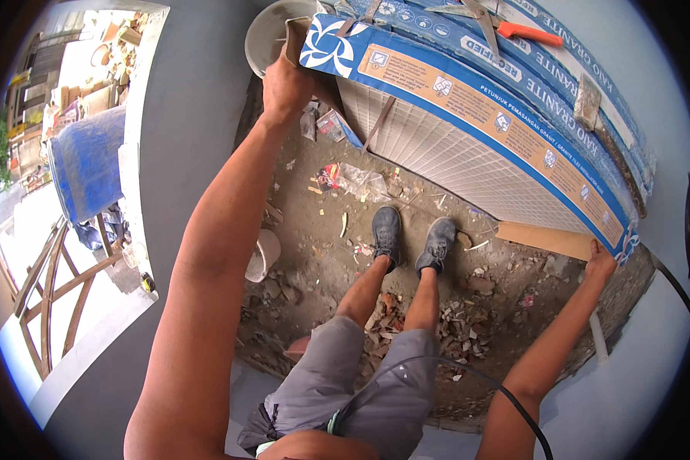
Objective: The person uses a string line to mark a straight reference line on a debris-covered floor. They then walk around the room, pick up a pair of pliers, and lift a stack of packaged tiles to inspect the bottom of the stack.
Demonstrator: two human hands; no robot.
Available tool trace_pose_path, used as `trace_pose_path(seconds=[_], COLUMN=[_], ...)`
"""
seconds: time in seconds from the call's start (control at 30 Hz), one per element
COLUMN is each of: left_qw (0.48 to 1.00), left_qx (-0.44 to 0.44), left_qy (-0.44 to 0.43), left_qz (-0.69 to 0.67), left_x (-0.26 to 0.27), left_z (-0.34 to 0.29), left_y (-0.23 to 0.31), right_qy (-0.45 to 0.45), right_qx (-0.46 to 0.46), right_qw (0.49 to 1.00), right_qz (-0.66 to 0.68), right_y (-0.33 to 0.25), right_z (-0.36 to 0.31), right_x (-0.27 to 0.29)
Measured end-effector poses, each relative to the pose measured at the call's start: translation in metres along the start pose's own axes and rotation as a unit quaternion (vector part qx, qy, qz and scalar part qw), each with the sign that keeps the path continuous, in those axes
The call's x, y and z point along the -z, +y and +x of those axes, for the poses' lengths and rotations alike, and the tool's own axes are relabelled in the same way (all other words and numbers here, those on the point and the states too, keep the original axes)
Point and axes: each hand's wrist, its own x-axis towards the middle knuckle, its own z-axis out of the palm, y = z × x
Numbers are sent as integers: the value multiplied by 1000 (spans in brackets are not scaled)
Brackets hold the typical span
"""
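A large boxed pack of tiles point(483, 111), wrapped in blue, white and brown cardboard, stands on edge in front of me. The gridded pale back of a tile point(445, 172) shows on its near side. My left hand point(285, 90) is closed around the pack's left end, by a brown cardboard flap. At the opposite end, my right hand point(601, 264) grips the lower right corner, its fingers partly hidden. More blue tile boxes point(544, 77) stand right behind. On top of them lie a cutting tool with an orange handle point(525, 33) and a hammer point(588, 107).
A pale bucket point(262, 42) stands by my left hand, and a smaller pale container point(264, 255) lies lower down. Broken rubble point(468, 326) and plastic scraps point(356, 180) cover the dirt floor around my shoes point(387, 230). A black cable point(468, 368) crosses near my legs.
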Motion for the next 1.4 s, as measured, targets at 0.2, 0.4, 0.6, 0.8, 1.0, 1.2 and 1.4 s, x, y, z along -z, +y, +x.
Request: trace_pose_path(seconds=[0.2,0.4,0.6,0.8,1.0,1.2,1.4], left_qw=[979,865,747,886,767,854,900], left_qx=[140,426,318,-27,55,24,-2], left_qy=[-31,-66,-67,-99,-96,-109,-62], left_qz=[145,-256,-580,-452,-632,-508,-430], left_x=[43,41,24,8,10,4,21], left_z=[94,25,-16,-9,-20,-19,-44], left_y=[-132,-179,-64,20,43,32,44], right_qy=[-31,-40,19,48,30,-19,15], right_qx=[14,20,5,120,99,60,11], right_qw=[998,995,993,981,986,987,995], right_qz=[43,89,120,147,128,146,98], right_y=[-40,-27,-27,-22,-6,-21,-19], right_z=[-55,-36,-47,-40,-26,-44,-63], right_x=[-47,-34,-43,-60,-42,-41,-12])
